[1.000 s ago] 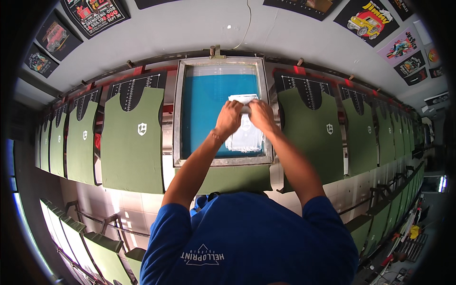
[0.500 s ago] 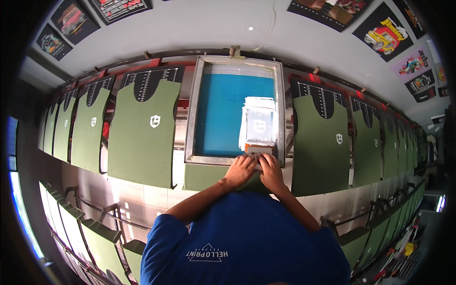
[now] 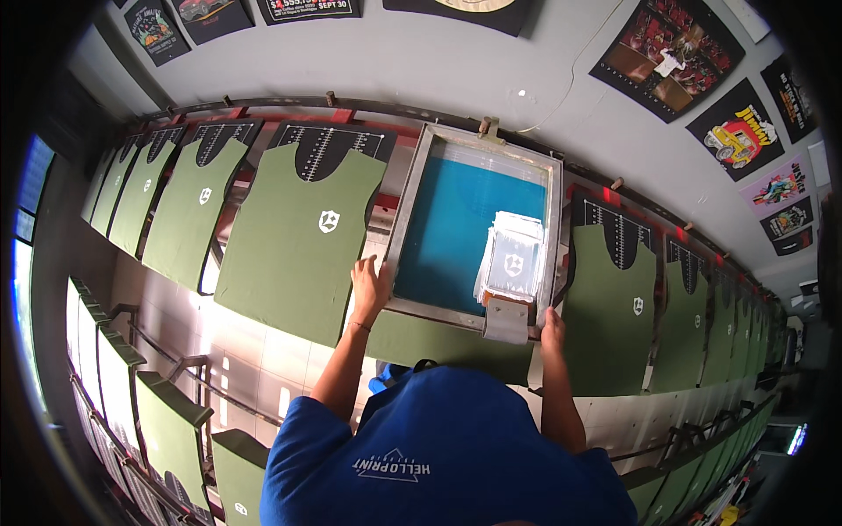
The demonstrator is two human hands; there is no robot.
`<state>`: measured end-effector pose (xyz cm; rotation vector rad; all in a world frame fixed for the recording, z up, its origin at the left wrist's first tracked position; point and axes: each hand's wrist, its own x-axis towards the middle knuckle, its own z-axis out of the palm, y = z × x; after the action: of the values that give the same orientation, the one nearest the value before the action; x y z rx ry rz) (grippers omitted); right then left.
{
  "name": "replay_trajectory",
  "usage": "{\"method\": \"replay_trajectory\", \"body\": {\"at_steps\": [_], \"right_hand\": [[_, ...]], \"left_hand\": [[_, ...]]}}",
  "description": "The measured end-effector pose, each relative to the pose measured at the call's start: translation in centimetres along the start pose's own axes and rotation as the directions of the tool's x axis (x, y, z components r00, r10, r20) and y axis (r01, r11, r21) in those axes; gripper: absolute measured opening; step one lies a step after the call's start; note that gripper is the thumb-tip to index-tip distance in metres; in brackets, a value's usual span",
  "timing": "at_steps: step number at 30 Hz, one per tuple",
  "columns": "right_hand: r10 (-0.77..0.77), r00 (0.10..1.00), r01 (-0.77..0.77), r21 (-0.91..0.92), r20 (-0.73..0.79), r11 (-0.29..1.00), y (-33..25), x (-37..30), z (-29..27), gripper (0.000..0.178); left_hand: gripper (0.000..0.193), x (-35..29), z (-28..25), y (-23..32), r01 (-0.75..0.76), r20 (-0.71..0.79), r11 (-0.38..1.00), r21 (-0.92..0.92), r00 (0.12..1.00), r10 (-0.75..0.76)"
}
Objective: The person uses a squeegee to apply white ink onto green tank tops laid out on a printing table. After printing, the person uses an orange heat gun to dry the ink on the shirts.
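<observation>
Beside the screen frame [image 3: 410, 206], left hand [image 3: 371, 287] and right hand [image 3: 553, 331] sit partly hidden; cannot tell either grip.

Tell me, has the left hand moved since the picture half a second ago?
Yes. Judged against the metal frame, the left hand has moved leftward, from the squeegee at the frame's lower edge to the frame's lower left corner.
</observation>
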<state>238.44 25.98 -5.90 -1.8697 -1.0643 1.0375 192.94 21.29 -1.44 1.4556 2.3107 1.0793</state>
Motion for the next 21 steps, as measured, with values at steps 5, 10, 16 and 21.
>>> {"method": "replay_trajectory", "body": {"at_steps": [5, 10, 16, 21], "right_hand": [[0.112, 0.99, -0.105, 0.087, -0.084, 0.991, -1.1, -0.4, 0.6, 0.048], [0.093, 0.985, -0.067, 0.173, -0.147, 0.983, -0.8, 0.1, 0.6, 0.042], [0.078, 0.968, -0.031, 0.194, -0.238, 0.98, -3.2, -1.4, 1.3, 0.038], [0.078, 0.962, -0.04, 0.151, -0.261, 0.988, -2.0, -1.0, -1.8, 0.032]], "left_hand": [[0.04, -0.2, 0.9, -1.3, 0.089, 0.169, 0.971, -0.224, 0.984, -0.051], [0.042, 0.1, 1.5, -0.9, 0.084, 0.177, 0.984, -0.159, 0.983, -0.055], [0.042, 0.5, -0.6, 0.9, 0.148, 0.17, 0.973, -0.176, 0.978, -0.118], [0.043, -1.6, -0.4, 4.7, 0.308, 0.189, 0.864, -0.398, 0.949, -0.251]]}}
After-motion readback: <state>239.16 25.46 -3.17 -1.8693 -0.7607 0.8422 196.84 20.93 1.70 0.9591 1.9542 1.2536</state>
